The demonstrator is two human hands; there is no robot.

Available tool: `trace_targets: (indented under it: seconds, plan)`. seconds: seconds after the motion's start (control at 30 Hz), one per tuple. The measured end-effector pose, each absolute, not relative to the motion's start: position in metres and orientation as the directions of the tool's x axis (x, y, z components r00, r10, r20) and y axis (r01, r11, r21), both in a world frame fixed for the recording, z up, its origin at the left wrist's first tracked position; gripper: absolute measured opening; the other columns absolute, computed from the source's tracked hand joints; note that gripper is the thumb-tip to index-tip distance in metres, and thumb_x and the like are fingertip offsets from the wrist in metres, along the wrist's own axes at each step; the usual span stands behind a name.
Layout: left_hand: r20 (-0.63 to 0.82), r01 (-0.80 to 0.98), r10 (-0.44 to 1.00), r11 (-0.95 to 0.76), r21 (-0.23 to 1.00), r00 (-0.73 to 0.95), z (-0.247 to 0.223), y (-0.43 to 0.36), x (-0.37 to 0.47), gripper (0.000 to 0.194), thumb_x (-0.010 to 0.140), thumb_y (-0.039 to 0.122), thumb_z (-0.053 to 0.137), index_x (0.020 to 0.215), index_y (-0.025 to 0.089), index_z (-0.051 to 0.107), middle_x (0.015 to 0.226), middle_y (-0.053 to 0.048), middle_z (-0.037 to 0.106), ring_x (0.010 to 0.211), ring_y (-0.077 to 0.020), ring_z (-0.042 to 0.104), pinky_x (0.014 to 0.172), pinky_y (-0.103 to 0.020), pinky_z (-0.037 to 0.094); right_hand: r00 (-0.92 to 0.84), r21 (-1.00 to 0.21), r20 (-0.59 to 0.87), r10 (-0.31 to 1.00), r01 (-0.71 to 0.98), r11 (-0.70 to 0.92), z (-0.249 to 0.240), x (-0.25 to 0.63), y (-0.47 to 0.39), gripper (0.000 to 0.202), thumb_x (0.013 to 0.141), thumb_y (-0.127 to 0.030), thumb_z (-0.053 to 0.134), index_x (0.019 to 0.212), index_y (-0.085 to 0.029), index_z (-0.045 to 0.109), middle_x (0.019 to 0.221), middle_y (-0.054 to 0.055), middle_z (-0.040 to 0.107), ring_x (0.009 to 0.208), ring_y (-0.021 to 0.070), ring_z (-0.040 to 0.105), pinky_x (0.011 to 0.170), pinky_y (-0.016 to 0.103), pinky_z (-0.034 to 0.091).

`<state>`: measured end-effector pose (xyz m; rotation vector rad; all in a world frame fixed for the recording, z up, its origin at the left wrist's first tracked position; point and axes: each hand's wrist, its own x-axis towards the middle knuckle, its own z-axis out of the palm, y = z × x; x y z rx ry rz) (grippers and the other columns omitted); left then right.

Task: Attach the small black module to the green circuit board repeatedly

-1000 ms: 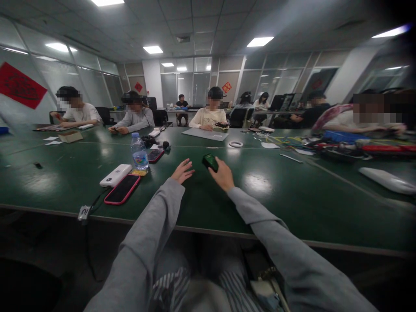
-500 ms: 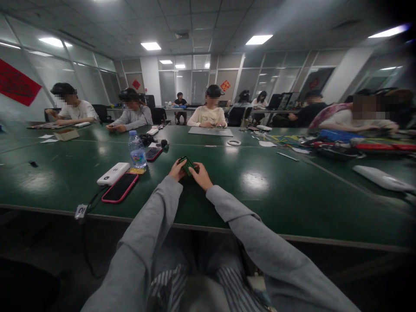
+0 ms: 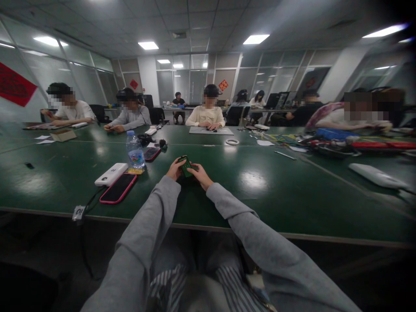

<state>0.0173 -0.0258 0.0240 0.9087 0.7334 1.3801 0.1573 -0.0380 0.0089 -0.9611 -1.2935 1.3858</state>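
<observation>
A small dark green device [image 3: 186, 168], too small to make out in detail, is held above the green table [image 3: 247, 212] between my two hands. My left hand [image 3: 176, 169] grips its left side, with the thumb over its upper part. On the other side my right hand [image 3: 200, 175] has its thumb on the device's face and its other fingers behind it, partly hidden.
Left of my hands are a water bottle [image 3: 135, 151], a white power bank [image 3: 111, 174] with a cable, and a pink-edged phone [image 3: 118, 188]. Another phone [image 3: 152, 154] lies behind the bottle. A white ring [image 3: 232, 142] and a white device [image 3: 377, 177] are further right. People sit across the table.
The device has turned slightly and stands more upright between my hands. My right thumb has shifted a little left across it. The whole view has moved slightly.
</observation>
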Motion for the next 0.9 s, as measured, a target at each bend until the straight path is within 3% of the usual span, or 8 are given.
trace_targets:
  seconds: [0.1,0.23,0.33,0.43,0.53,0.63,0.73,0.9]
  plan:
    - [0.074,-0.496,0.989,0.001,0.869,0.132,0.029,-0.031,0.017,0.051,0.070,0.029,0.070,0.118,0.020,0.055,0.095,-0.009,0.068,0.082,-0.0201,0.065,0.068,-0.030,0.050,-0.360,-0.967,-0.028,0.933,-0.228,-0.117,0.016,0.157,-0.046,0.048,0.072,-0.038,0.070,0.109,-0.021,0.044,0.095,0.003,0.059,0.081,0.0156,0.059,0.071,0.033,0.053]
    - [0.048,-0.511,0.980,0.058,0.858,0.192,0.035,-0.037,0.020,0.050,0.075,0.034,0.065,0.121,0.022,0.054,0.097,-0.009,0.067,0.077,-0.0191,0.065,0.062,-0.028,0.050,-0.566,-0.881,0.012,0.825,-0.395,-0.259,0.024,0.158,-0.052,0.038,0.082,-0.045,0.057,0.109,-0.019,0.047,0.101,0.007,0.059,0.089,0.0184,0.060,0.077,0.038,0.053]
    - [0.023,-0.537,0.988,0.063,0.841,0.153,0.034,-0.037,0.024,0.043,0.077,0.034,0.063,0.118,0.022,0.055,0.092,-0.006,0.067,0.070,-0.0149,0.063,0.058,-0.024,0.048,-0.458,-0.862,-0.015,0.889,-0.444,-0.244,0.025,0.158,-0.048,0.033,0.084,-0.042,0.054,0.107,-0.020,0.048,0.101,0.007,0.059,0.088,0.0172,0.059,0.072,0.034,0.054]
    - [-0.085,-0.531,0.985,0.153,0.834,0.150,0.030,-0.034,0.028,0.038,0.078,0.040,0.062,0.110,0.020,0.057,0.077,-0.004,0.064,0.063,-0.0136,0.061,0.059,-0.025,0.048,-0.243,-0.884,-0.038,0.969,-0.445,-0.146,0.020,0.158,-0.039,0.044,0.078,-0.039,0.061,0.114,-0.025,0.040,0.101,0.003,0.057,0.084,0.0162,0.059,0.063,0.029,0.053]
    - [-0.139,-0.526,0.969,0.228,0.820,0.203,0.027,-0.032,0.033,0.045,0.078,0.054,0.055,0.105,0.018,0.058,0.073,-0.005,0.062,0.065,-0.0160,0.061,0.063,-0.029,0.049,-0.082,-0.945,0.037,0.996,-0.327,0.008,0.012,0.158,-0.034,0.059,0.074,-0.043,0.063,0.121,-0.028,0.030,0.098,0.002,0.056,0.080,0.0154,0.058,0.063,0.029,0.051]
    - [-0.103,-0.534,0.961,0.231,0.813,0.258,0.026,-0.032,0.038,0.052,0.078,0.060,0.049,0.105,0.016,0.059,0.084,-0.010,0.064,0.079,-0.0202,0.063,0.070,-0.032,0.051,-0.042,-0.971,0.219,0.975,-0.109,0.213,0.007,0.157,-0.036,0.060,0.073,-0.046,0.062,0.121,-0.026,0.032,0.094,0.001,0.055,0.080,0.0145,0.057,0.072,0.030,0.050]
    - [-0.107,-0.549,0.951,0.256,0.796,0.289,0.027,-0.033,0.042,0.057,0.080,0.062,0.044,0.106,0.014,0.060,0.091,-0.013,0.065,0.087,-0.0223,0.063,0.075,-0.034,0.051,-0.077,-0.915,0.376,0.923,0.124,0.383,0.007,0.156,-0.040,0.053,0.075,-0.043,0.060,0.119,-0.024,0.038,0.094,0.002,0.054,0.082,0.0148,0.056,0.080,0.033,0.047]
    - [-0.173,-0.578,0.978,0.208,0.789,0.115,0.026,-0.031,0.043,0.060,0.079,0.064,0.042,0.106,0.014,0.060,0.085,-0.012,0.066,0.080,-0.0194,0.064,0.070,-0.028,0.052,-0.150,-0.753,0.557,0.817,0.323,0.573,0.012,0.154,-0.045,0.048,0.077,-0.037,0.059,0.119,-0.021,0.043,0.109,0.006,0.052,0.099,0.0187,0.051,0.094,0.037,0.040]
